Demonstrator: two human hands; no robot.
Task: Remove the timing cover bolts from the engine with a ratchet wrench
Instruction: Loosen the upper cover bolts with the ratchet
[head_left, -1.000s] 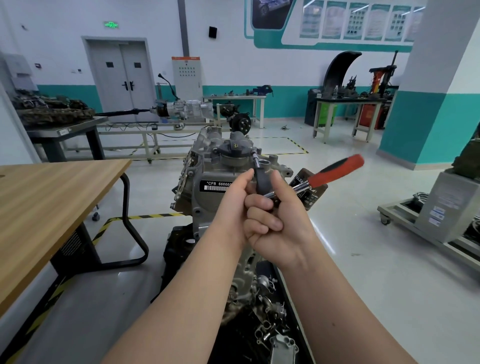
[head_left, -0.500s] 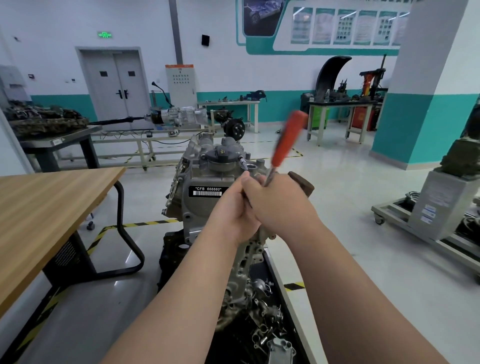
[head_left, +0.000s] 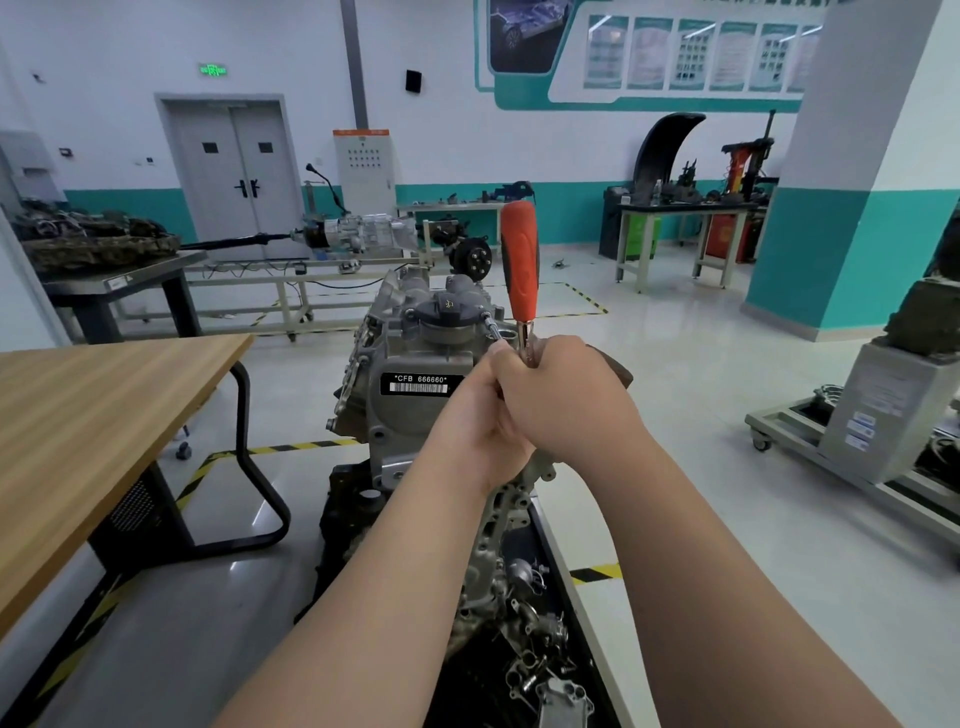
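Upright, orange-black ratchet wrench (head_left: 519, 270), left hand (head_left: 467, 415) and right hand (head_left: 566, 400) fingers tight around it

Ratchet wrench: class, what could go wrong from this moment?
1. The left hand and right hand both grip the ratchet wrench near its head, not its orange handle: a slip could drive knuckles into the engine.
2. A freed bolt might drop among the loose parts below.
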